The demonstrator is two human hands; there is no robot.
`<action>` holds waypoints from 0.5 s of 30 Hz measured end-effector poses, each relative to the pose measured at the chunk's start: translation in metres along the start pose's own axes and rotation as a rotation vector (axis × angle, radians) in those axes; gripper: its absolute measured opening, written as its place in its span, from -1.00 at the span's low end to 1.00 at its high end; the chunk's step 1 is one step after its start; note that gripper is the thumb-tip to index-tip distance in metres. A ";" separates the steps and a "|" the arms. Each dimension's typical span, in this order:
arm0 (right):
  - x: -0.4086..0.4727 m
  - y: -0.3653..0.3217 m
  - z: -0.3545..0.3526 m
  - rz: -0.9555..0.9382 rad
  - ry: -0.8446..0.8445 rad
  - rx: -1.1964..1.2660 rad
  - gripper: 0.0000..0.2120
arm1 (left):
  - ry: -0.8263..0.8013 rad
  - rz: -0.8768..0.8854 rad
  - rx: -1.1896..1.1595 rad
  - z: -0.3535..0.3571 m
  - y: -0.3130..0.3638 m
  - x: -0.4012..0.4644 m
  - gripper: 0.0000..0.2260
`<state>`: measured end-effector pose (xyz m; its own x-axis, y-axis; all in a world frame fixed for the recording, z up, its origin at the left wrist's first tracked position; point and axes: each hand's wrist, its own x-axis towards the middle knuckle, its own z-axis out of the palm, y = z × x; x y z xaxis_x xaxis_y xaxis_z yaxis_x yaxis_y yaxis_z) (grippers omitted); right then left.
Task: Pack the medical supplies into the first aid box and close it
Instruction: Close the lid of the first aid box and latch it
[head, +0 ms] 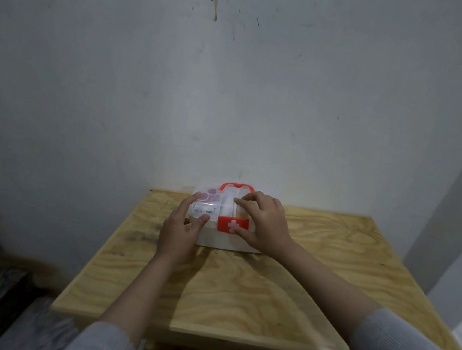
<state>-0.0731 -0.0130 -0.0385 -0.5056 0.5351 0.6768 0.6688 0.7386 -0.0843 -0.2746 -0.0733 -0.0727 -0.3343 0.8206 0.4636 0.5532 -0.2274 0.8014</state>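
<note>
First aid box: white plastic case with a clear lid, at the far edge of the plywood surface, near the wall; it sits between the two hands.
Lid: down over the base; I cannot tell whether it is fully seated. Purple round shapes and a labelled item show through it, just above the left grip.
Red latch: front centre, white cross on it, just left of the right thumb. Whether it is snapped home cannot be told.
Red handle: on top at the back, just beyond the right fingertips.
Left hand: spread open against the box's left front corner, thumb on the lid's edge, bracing and enclosing nothing.
Right hand: fingers resting apart on the lid top, thumb at the front face beside the latch; pressing, not clamped on anything.
Step in hand, as I judge it: closing the box; no loose supplies lie on the surface.
Doing it well: keep the left grip steadying the corner, press evenly downward, then push the latch flat.
Risk: the box may slide toward the wall.
</note>
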 end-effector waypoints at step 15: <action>0.027 0.023 0.012 0.098 -0.065 0.006 -0.48 | -0.079 -0.094 -0.039 0.011 0.012 0.035 -0.62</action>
<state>-0.0780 0.0229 -0.0311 -0.4727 0.6301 0.6161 0.7133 0.6841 -0.1524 -0.2709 -0.0419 -0.0508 -0.3214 0.8776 0.3556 0.4914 -0.1665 0.8549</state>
